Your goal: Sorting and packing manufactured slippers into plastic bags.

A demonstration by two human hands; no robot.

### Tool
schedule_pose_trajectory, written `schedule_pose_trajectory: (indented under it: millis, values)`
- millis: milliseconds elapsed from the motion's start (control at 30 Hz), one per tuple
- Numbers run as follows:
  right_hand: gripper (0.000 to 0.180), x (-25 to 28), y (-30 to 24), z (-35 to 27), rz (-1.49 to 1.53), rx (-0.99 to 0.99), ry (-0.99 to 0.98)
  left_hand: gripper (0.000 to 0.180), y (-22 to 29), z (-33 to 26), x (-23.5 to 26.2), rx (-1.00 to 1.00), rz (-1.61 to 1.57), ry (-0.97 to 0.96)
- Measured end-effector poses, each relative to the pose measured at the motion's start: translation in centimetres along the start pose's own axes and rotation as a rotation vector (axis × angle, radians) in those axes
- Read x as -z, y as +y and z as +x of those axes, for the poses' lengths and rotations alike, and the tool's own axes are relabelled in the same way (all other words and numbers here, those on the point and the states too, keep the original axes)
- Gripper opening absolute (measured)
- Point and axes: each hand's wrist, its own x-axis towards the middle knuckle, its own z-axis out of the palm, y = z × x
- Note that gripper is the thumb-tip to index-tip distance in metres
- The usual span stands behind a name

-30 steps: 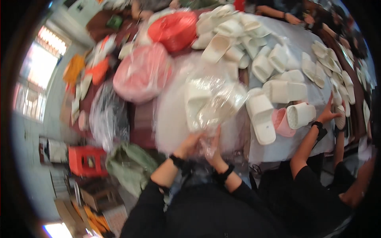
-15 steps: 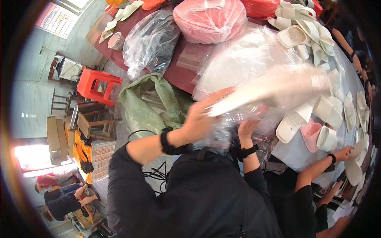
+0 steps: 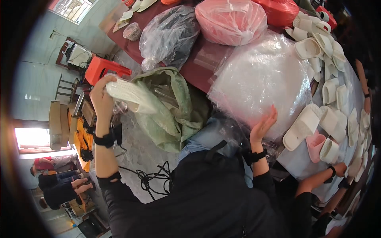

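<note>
A long table with a dark red top crosses the upper part of the frame in a workroom with pale green walls, loaded with bags and footwear. At centre left, the person's left hand is clenched around a pair of white foam slippers sealed in a clear plastic bag, held out over the open mouth of a green woven sack that slumps against the table's edge. At centre right, the right hand lies open, fingers spread, flat against the near edge of a tall stack of clear plastic bags on the table; it grips nothing. Both wrists carry black bands.

Loose white foam slippers crowd the right side of the frame, and a single pink slipper sits among them just below the stack. A tied pink plastic bag bulges at top centre, with a crumpled grey-clear plastic bag beside it to the left. An orange plastic stool stands on the floor at upper left, and black cables coil on the floor at lower centre. Another person's hand, also wearing a black wristband, rests on the table at lower right.
</note>
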Motion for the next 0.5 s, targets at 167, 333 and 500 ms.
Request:
schedule_pose_trajectory:
  millis: [167, 333, 500]
  values:
    - [0.046, -0.5, 0.5, 0.1, 0.282, -0.023, 0.058, 0.035, -3.7, 1.0, -3.9, 0.022, 0.033, -0.119]
    - [0.044, -0.9, 0.1, 0.3, 0.296, -0.040, 0.095, 0.023, -7.2, -1.8, -9.9, -0.139, 0.195, -0.531]
    - [0.044, -0.8, 0.0, 0.4, 0.254, -0.045, 0.062, 0.016, -5.5, -3.6, -14.9, -0.328, 0.346, -0.721]
